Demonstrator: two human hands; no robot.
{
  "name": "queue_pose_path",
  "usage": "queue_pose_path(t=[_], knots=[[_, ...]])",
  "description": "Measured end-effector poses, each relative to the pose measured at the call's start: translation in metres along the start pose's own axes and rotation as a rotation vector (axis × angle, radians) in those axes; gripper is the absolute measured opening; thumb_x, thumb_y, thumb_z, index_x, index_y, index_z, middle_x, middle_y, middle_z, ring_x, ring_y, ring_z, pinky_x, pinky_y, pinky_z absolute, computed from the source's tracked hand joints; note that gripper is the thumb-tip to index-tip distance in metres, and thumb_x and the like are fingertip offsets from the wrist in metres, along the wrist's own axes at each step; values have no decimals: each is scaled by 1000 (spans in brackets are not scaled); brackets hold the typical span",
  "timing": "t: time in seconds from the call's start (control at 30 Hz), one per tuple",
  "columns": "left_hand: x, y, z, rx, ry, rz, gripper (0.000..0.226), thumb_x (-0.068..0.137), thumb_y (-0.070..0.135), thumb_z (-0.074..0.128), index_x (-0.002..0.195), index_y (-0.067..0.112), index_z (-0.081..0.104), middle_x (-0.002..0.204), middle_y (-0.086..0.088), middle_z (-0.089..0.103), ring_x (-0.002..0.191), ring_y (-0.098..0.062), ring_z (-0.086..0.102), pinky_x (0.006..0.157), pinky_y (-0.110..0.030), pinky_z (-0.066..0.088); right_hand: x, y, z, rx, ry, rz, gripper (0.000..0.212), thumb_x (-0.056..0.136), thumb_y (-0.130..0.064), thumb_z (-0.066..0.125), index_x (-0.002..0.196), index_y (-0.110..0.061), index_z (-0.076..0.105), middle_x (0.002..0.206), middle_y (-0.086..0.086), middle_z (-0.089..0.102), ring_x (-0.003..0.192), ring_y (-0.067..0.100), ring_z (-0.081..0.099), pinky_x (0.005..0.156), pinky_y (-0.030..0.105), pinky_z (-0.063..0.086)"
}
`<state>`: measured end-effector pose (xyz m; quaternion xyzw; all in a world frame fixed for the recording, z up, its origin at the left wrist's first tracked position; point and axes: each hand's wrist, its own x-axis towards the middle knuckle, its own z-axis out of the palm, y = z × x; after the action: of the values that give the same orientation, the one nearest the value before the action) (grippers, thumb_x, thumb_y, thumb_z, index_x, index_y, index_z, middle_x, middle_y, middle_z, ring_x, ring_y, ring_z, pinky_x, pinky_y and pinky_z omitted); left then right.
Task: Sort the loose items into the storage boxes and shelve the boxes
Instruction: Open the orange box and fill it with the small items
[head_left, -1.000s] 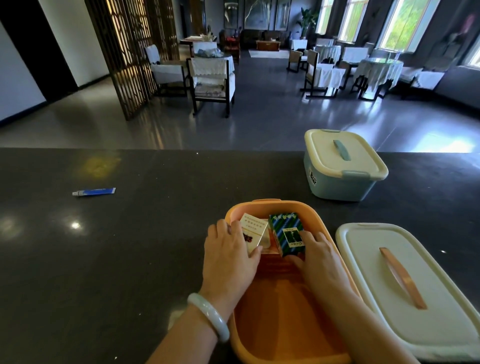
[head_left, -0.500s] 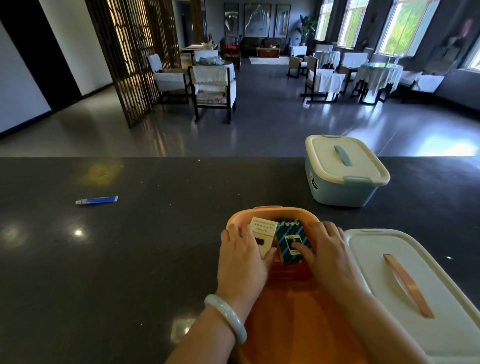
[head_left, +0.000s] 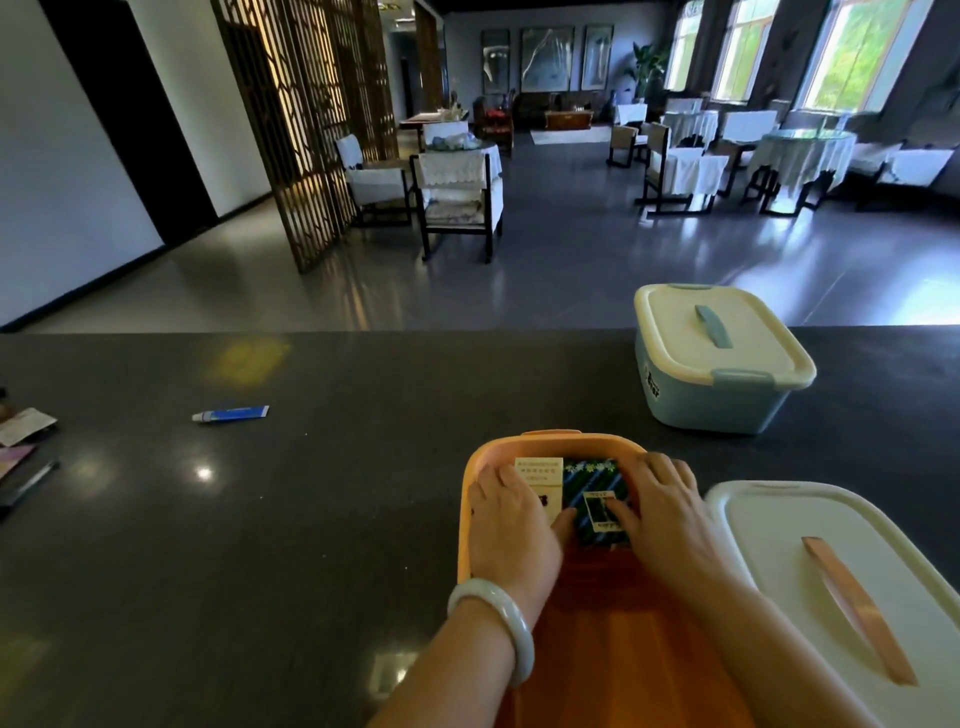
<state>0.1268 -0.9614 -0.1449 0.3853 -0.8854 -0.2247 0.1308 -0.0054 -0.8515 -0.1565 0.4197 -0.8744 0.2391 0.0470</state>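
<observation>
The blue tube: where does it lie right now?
In the head view, the blue tube lies alone on the dark counter, left of the orange box.

pale blue lidded plastic storage box: dark logo on its left wall, illegible | white cardboard packet left of the box: printed lines, unreadable | dark green striped packet: label unreadable

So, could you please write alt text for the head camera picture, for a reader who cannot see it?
Two hands, left hand on a white pack and right hand on a green pack, set them side by side in an open orange box on a dark counter. Its lid lies to the right, a closed blue box stands behind, and a blue tube lies far left.
</observation>
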Motion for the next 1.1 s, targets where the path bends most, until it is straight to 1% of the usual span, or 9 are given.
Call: queue_pose_path(t=[0.23, 0.33, 0.5, 0.57, 0.7, 0.77, 0.83, 0.93, 1.1], knots=[[3, 6, 5, 82, 28, -39, 82, 86, 64, 52, 143, 11, 26, 143, -8, 34, 130, -23, 35, 108, -34, 36, 0, 5, 5, 26, 46, -2, 44, 91, -36, 58, 131, -20, 49, 127, -5, 48, 118, 13, 36, 96, 30, 42], [4, 6, 6, 45, -35, -72, 79, 86, 63, 54, 143, 15, 27, 145, -6, 32, 132, -22, 32, 110, -36, 35, 0, 6, 7, 36, 59, -10, 44, 90, -36, 59, 130, -20, 51, 127, -4, 48, 119, 14, 37, 95, 32, 43], [2, -7, 4, -155, -176, -91, 81, 84, 48, 66, 148, 22, 24, 151, 0, 24, 140, -20, 25, 115, -43, 29, 0, 8, 7, 47, 52, -8, 43, 91, -39, 57, 129, -21, 52, 129, -6, 48, 120, 13, 35, 95, 32, 43], [-1, -12, 2, -176, -184, -58, 72, 86, 35, 68, 146, 28, 28, 145, 7, 27, 137, -15, 30, 114, -38, 32, 0, 8, 7, 51, 50, -10, 44, 90, -40, 57, 130, -22, 52, 130, -7, 47, 119, 11, 34, 95, 31, 43], [-5, -16, 1, -129, -156, 18, 49, 94, 11, 55, 136, 30, 41, 134, 11, 34, 127, -8, 38, 108, -29, 35, -2, 9, 5, 29, -25, -45, 55, 86, -49, 59, 135, -27, 48, 136, -12, 39, 121, 9, 25, 98, 32, 41], [-5, -15, 0, -117, -126, 37, 43, 94, 8, 51, 132, 29, 45, 130, 11, 38, 123, -7, 41, 106, -27, 37, -3, 9, 5, 13, -100, -72, 66, 81, -59, 59, 139, -31, 43, 141, -15, 33, 126, 10, 19, 106, 37, 35], [-4, -13, 0, -123, -95, 47, 38, 95, 8, 49, 126, 29, 50, 126, 11, 42, 119, -6, 44, 104, -26, 40, -3, 9, 5, -34, -173, -100, 76, 78, -66, 56, 143, -34, 36, 147, -15, 28, 137, 12, 14, 115, 40, 18], [-3, -13, 3, -121, -57, 70, 37, 95, 10, 51, 124, 32, 51, 121, 13, 45, 114, -4, 45, 100, -24, 43, -3, 10, 6, -110, -188, -152, 73, 80, -61, 57, 144, -36, 33, 150, -13, 28, 142, 12, 9, 114, 35, -3], [0, -15, 7, -130, -39, 61, 38, 94, 11, 53, 125, 33, 51, 120, 15, 44, 115, -5, 46, 101, -26, 43, -2, 8, 6, -145, -172, -161, 69, 83, -59, 56, 143, -37, 34, 149, -12, 32, 141, 12, 18, 115, 34, -1]])
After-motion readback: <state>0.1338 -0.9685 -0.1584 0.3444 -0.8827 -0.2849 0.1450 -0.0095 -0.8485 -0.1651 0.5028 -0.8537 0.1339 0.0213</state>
